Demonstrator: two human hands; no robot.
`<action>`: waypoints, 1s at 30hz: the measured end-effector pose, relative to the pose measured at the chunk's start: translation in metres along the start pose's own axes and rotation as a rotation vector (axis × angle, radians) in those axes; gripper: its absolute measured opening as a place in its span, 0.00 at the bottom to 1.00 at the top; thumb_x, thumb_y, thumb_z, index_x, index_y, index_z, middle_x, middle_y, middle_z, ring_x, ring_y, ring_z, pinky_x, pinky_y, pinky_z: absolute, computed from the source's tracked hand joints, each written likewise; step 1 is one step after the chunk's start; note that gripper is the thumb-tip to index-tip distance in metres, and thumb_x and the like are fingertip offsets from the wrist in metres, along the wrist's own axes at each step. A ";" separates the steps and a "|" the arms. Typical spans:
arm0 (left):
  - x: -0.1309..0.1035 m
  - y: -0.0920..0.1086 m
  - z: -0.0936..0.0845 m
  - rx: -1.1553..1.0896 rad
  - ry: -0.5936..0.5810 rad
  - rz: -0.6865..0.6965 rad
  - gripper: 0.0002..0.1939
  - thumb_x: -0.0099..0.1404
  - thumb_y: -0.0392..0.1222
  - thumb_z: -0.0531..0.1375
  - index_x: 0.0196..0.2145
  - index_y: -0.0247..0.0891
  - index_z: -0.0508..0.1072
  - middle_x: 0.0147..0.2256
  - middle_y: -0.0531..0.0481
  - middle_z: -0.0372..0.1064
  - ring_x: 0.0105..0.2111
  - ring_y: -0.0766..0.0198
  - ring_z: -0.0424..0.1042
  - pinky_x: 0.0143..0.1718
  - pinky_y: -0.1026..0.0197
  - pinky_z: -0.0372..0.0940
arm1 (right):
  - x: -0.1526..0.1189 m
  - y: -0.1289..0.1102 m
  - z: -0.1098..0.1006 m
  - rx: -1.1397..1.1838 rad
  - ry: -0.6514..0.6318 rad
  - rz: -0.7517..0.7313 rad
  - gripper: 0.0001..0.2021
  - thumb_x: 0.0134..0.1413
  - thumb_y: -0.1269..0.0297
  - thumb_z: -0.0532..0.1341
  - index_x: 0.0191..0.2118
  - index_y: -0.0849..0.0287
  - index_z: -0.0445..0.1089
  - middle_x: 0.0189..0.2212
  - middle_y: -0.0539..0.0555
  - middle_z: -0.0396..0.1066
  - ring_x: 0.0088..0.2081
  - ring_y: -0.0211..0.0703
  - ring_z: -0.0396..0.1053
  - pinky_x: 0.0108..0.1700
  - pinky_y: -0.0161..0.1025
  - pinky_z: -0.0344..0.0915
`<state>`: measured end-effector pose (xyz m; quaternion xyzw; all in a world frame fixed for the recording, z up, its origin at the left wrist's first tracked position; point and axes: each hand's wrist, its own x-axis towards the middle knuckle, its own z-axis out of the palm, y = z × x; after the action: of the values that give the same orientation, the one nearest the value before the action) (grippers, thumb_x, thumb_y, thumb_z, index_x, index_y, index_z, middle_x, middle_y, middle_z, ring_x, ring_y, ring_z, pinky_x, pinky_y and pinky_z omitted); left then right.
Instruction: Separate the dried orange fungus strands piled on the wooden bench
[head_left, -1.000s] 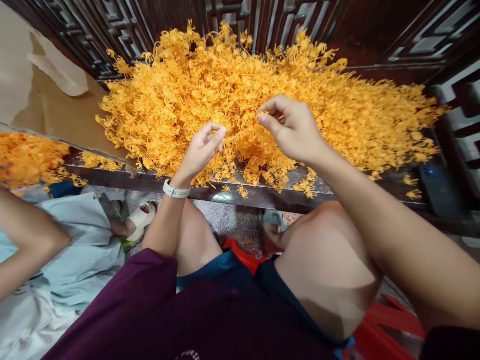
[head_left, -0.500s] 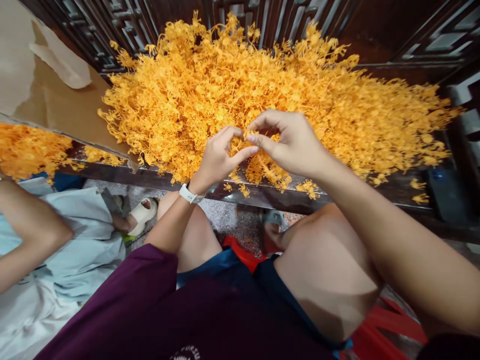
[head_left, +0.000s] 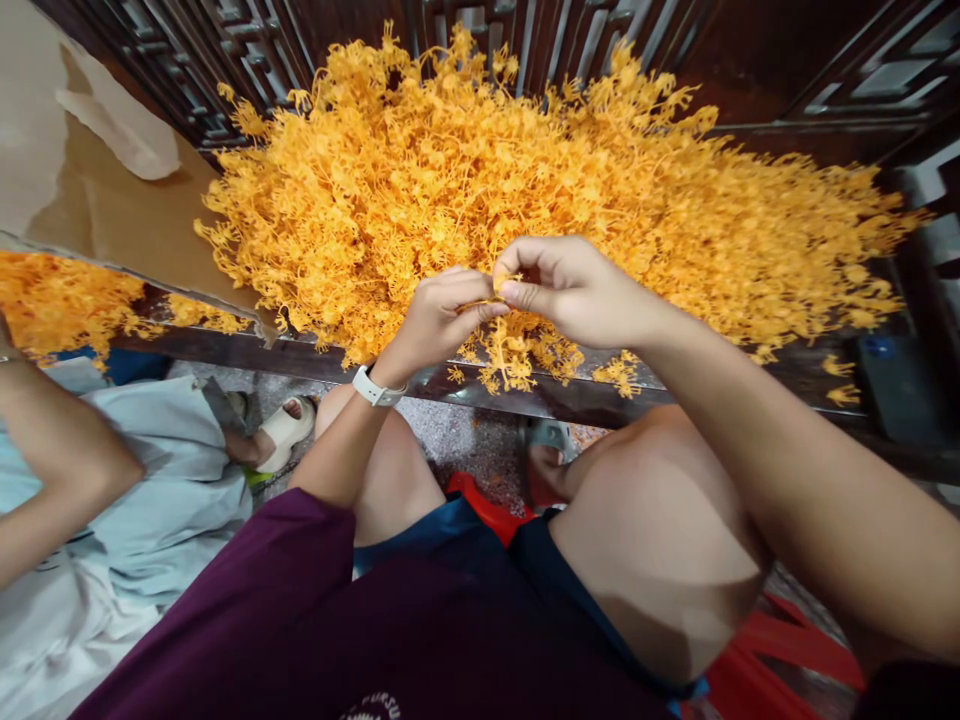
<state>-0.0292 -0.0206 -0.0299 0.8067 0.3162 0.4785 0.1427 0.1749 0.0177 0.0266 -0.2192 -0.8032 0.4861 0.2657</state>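
A large heap of thin, branching orange flower-like pieces [head_left: 420, 180], seemingly plastic, covers the dark wooden bench [head_left: 525, 392] before me. In front of the heap my left hand [head_left: 442, 318] and my right hand [head_left: 577, 290] meet at the fingertips. The left thumb and fingers pinch an orange flower-like sprig [head_left: 514, 365], whose branched end hangs below the hands. Pinched in my right thumb and forefinger is a small orange bit [head_left: 510, 277] at the same spot. Fingers partly hide both, so whether they are joined is unclear.
A cardboard sheet [head_left: 142, 220] stands at the left, with more orange pieces [head_left: 60, 300] beyond it. Another person's arm [head_left: 67, 450] is at the left. A dark phone-like object [head_left: 900, 385] lies at the bench's right end. Carved wood panels [head_left: 787, 60] back the bench.
Both hands have come closer together and the right has lowered slightly. The left fingers have closed in, and an orange sprig now shows hanging beneath them.
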 end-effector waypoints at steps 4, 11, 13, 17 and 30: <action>-0.002 0.003 -0.002 0.027 -0.065 0.036 0.13 0.72 0.47 0.61 0.32 0.38 0.75 0.29 0.51 0.72 0.30 0.67 0.64 0.37 0.59 0.59 | 0.000 0.003 -0.007 0.077 -0.185 -0.038 0.21 0.68 0.50 0.62 0.37 0.67 0.65 0.32 0.54 0.65 0.34 0.32 0.59 0.37 0.32 0.57; -0.001 0.010 0.000 0.012 -0.085 0.104 0.10 0.67 0.32 0.57 0.30 0.38 0.74 0.28 0.51 0.72 0.30 0.66 0.65 0.35 0.60 0.60 | 0.001 0.003 -0.016 0.228 -0.397 -0.002 0.19 0.68 0.54 0.62 0.35 0.67 0.62 0.32 0.54 0.64 0.32 0.30 0.57 0.34 0.30 0.55; -0.001 0.012 0.000 0.015 -0.091 0.138 0.10 0.63 0.27 0.56 0.30 0.39 0.74 0.28 0.52 0.73 0.30 0.66 0.64 0.35 0.60 0.60 | 0.000 0.002 -0.017 0.254 -0.423 0.056 0.19 0.67 0.55 0.63 0.35 0.67 0.61 0.32 0.54 0.64 0.32 0.31 0.58 0.34 0.30 0.55; -0.001 0.014 -0.002 -0.035 -0.098 0.144 0.09 0.64 0.29 0.57 0.31 0.39 0.74 0.28 0.52 0.73 0.30 0.67 0.64 0.35 0.61 0.61 | -0.002 -0.001 -0.015 0.324 -0.433 0.103 0.19 0.65 0.55 0.64 0.35 0.67 0.60 0.33 0.55 0.65 0.34 0.33 0.60 0.36 0.31 0.57; 0.001 0.019 -0.017 -0.343 -0.175 0.057 0.13 0.73 0.45 0.59 0.32 0.40 0.77 0.32 0.50 0.77 0.34 0.68 0.73 0.41 0.58 0.66 | -0.004 -0.007 -0.002 0.576 -0.414 0.138 0.18 0.63 0.57 0.65 0.34 0.67 0.59 0.36 0.57 0.63 0.38 0.35 0.62 0.42 0.34 0.63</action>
<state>-0.0366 -0.0361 -0.0103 0.8176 0.1938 0.4573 0.2912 0.1786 0.0134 0.0325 -0.0860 -0.6535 0.7432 0.1150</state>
